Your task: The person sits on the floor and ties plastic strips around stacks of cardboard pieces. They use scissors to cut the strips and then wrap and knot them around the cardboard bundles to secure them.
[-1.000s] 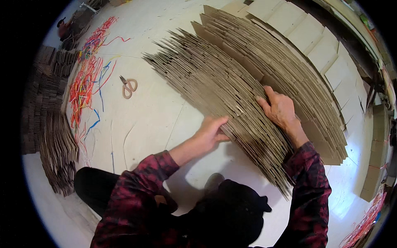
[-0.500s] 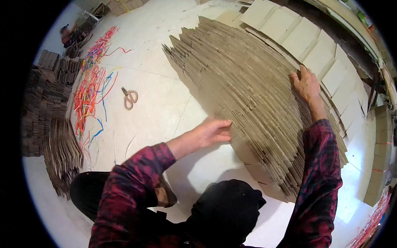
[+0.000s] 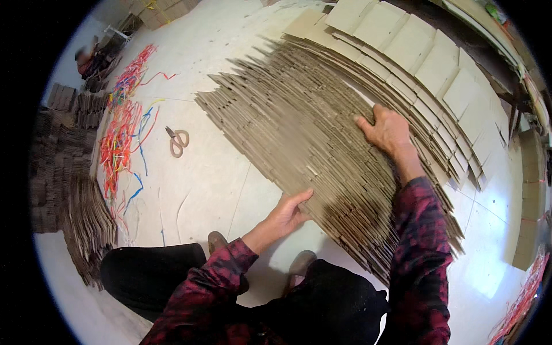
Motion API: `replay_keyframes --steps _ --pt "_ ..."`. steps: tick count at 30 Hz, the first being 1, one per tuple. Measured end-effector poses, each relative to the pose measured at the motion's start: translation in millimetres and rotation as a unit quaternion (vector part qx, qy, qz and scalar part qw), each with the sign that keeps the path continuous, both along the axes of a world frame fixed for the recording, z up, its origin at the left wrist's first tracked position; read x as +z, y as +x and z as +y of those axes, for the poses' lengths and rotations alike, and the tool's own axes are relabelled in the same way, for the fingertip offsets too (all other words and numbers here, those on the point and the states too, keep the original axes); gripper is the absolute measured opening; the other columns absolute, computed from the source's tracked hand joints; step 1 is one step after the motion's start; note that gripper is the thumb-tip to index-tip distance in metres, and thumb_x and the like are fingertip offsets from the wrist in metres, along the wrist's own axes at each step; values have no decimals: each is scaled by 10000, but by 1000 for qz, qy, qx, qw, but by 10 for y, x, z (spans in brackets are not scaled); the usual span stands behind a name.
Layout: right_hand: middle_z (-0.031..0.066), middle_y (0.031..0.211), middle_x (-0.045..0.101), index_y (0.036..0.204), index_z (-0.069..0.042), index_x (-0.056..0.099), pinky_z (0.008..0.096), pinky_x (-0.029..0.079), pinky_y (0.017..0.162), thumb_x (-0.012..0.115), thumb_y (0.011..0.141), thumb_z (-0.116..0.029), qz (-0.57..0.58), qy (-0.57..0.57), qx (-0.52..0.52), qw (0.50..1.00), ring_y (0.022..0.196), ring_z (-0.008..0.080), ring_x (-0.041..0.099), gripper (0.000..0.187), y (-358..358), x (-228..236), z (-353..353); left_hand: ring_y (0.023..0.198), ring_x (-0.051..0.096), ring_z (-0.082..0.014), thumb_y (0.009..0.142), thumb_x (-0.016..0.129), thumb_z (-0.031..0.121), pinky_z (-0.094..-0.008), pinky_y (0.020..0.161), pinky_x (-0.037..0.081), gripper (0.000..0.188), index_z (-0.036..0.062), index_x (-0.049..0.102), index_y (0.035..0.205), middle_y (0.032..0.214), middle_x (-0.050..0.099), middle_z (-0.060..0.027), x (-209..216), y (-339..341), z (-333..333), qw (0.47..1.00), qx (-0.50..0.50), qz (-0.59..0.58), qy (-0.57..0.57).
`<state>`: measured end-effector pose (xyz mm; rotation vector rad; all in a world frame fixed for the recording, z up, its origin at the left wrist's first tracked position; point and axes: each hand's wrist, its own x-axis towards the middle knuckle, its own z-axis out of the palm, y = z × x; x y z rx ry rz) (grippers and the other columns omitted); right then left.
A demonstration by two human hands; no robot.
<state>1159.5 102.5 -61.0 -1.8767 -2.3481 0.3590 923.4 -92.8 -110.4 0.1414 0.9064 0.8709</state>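
Across the pale floor (image 3: 218, 172), my left fingers (image 3: 300, 198) and right fingers (image 3: 363, 125) hold opposite edges of the fanned brown cardboard stack (image 3: 293, 135) between them, apparently steadying it, next needing even pressure.

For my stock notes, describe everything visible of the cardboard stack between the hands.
The cardboard stack is a thick pack of thin, brownish, cardboard-looking sheets, packed face to face, edges toward the camera. It runs diagonally, upper left to lower right; its upper end is jagged. The left hand touches its left side, thumb on the edges; the right hand touches its right side. Its underside is hidden.
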Motion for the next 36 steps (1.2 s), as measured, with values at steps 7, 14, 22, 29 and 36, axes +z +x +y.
replay_keyframes --steps 7,14,22,29,36 --pt "242 780 618 846 18 542 465 490 666 527 838 -588 37 33 27 998 752 391 629 606 -82 -133 -789 1067 600 -314 918 580 182 -412 760 610 617 -18 219 1377 1287 472 -192 165 115 -750 999 16 35 -18" --pt "265 1041 625 1080 5 565 458 472 856 491 843 -604 -45 -51 -43 997 1015 375 601 658 444 203 -53 1114 549 -334 899 618 272 -380 900 534 692 -63 244 1375 1375 342 -231 497 418 105 991 -133 16 12" --pt "255 1315 452 1308 -37 476 487 389 976 675 780 -254 55 152 114 980 1173 398 478 605 208 446 -1321 1170 477 -395 810 720 196 -494 884 501 1014 115 -41 1475 1341 353 -241 352 355 73 995 -56 30 -78" --pt "248 1414 331 1316 -41 466 597 268 1034 705 732 -207 24 75 19 997 1302 425 328 653 -40 92 -2466 1208 460 -325 853 657 235 -426 960 461 849 -26 98 1437 1366 361 -255 316 -316 445 932 -322 162 45" --pt "236 1425 326 1307 -54 475 611 225 1058 712 697 -170 -9 58 -47 997 1325 412 309 665 -185 -119 -2769 996 535 -211 862 536 137 -387 830 513 423 20 446 1259 1149 495 -109 986 -2124 1109 695 -447 561 47"
